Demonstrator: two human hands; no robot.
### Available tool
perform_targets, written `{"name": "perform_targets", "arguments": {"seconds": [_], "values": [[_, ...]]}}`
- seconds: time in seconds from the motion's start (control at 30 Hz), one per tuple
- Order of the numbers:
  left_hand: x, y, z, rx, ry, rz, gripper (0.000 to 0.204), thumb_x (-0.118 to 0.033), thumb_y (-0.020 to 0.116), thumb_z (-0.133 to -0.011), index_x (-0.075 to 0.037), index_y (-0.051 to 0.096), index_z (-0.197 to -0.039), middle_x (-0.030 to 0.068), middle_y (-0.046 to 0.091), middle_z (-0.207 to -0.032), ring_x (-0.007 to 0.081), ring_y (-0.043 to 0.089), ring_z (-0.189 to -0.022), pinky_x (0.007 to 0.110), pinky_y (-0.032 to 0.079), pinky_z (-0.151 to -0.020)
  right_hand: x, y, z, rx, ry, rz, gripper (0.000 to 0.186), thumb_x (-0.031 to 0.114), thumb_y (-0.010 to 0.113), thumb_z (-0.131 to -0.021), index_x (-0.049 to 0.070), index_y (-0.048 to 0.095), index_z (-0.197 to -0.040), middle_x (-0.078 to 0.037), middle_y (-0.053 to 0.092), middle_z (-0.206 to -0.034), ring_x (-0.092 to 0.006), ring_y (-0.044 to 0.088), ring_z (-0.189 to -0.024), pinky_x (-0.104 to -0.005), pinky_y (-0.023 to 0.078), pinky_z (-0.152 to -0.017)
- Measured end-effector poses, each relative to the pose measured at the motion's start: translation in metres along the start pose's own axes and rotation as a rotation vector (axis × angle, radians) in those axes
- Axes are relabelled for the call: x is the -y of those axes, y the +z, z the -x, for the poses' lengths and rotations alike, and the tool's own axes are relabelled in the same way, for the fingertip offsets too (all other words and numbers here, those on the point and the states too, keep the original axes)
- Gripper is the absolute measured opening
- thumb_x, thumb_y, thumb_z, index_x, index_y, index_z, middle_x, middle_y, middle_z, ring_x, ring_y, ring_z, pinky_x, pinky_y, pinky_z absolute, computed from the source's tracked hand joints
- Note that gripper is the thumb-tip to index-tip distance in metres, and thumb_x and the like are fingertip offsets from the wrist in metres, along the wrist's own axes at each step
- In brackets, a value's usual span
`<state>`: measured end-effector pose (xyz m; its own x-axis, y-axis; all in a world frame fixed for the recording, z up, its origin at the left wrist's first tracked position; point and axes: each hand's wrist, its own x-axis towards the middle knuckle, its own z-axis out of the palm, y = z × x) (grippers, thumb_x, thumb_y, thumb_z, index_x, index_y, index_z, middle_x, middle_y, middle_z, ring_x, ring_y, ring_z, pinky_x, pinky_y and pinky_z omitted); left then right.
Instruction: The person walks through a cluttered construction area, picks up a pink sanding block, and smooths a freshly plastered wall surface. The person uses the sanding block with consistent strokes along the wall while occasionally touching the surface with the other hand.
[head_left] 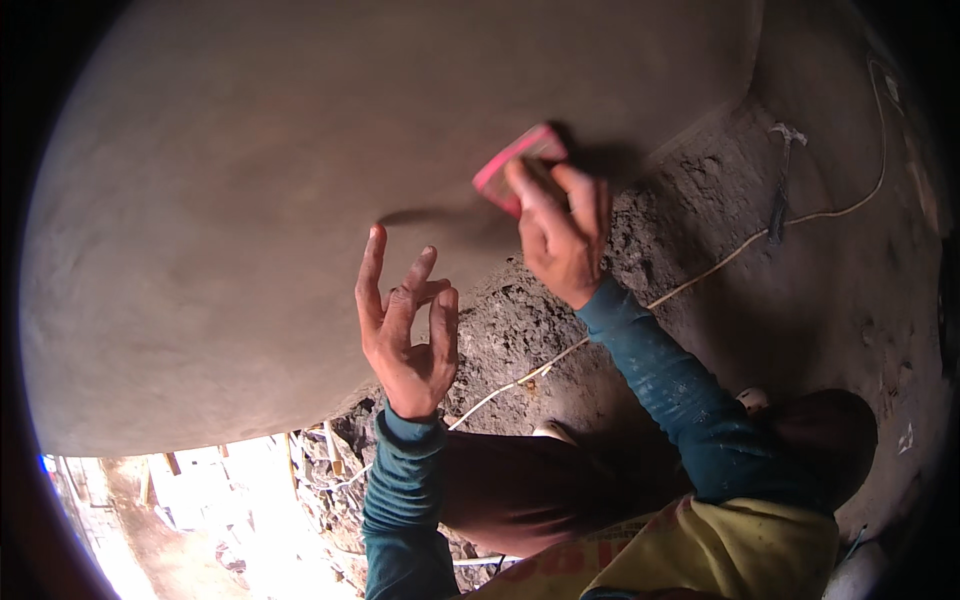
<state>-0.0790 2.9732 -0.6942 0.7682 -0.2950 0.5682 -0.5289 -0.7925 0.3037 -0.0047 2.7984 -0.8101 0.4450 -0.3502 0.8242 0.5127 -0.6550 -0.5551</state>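
Note:
My right hand [565,235] grips a pink-edged flat pad, like a sponge [540,145], between thumb and fingers. The pad lies close to the smooth grey-brown plastered wall [250,210]; whether its whole face touches the wall cannot be made out. The pad and fingers are slightly smeared by motion. To the left and a little lower, my left hand [407,325] is raised before the wall with its fingers apart and bent, and holds nothing. One of its fingertips is close to the wall, near its own shadow.
Rough crumbly mortar [495,335] runs along the wall's lower edge. A pale cable [715,268] crosses the ground beyond it. To the right lies a hammer [781,185]. Bright light falls on scattered debris [230,520] at lower left. My legs [540,490] are folded beneath me.

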Motion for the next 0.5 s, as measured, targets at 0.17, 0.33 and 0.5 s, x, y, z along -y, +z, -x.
{"name": "perform_targets", "arguments": {"seconds": [0.17,0.33,0.5], "values": [[0.000,0.002,-0.002,-0.025,-0.046,0.095,0.040,0.006,0.070,-0.093,-0.002,0.074,-0.132,0.0278,0.044,-0.164,0.0183,0.077,-0.092,0.033,0.063,-0.082,0.015,0.006,-0.021,0.002,0.023,-0.079,0.062,0.003,0.069,-0.089,0.018,0.068,-0.149,-0.010,0.062,-0.120,-0.0323,0.058,-0.106,-0.0457,0.048,-0.093],[0.004,0.001,-0.002,-0.020,-0.066,0.063,0.039,0.007,0.070,-0.093,-0.002,0.076,-0.130,0.0272,0.046,-0.164,0.0219,0.077,-0.104,0.033,0.063,-0.082,-0.003,0.003,-0.008,-0.047,0.115,-0.022,0.055,0.003,0.068,-0.089,0.018,0.074,-0.142,-0.010,0.062,-0.121,-0.0323,0.058,-0.104,-0.0456,0.047,-0.095],[0.003,0.008,0.000,-0.044,-0.015,0.007,0.037,-0.006,0.069,-0.099,-0.003,0.071,-0.136,0.0281,0.046,-0.163,0.0210,0.079,-0.091,0.036,0.064,-0.081,0.033,0.002,-0.019,0.093,0.024,-0.024,0.060,0.005,0.069,-0.087,0.020,0.072,-0.145,-0.008,0.061,-0.122,-0.0302,0.058,-0.111,-0.0464,0.044,-0.096]]}}
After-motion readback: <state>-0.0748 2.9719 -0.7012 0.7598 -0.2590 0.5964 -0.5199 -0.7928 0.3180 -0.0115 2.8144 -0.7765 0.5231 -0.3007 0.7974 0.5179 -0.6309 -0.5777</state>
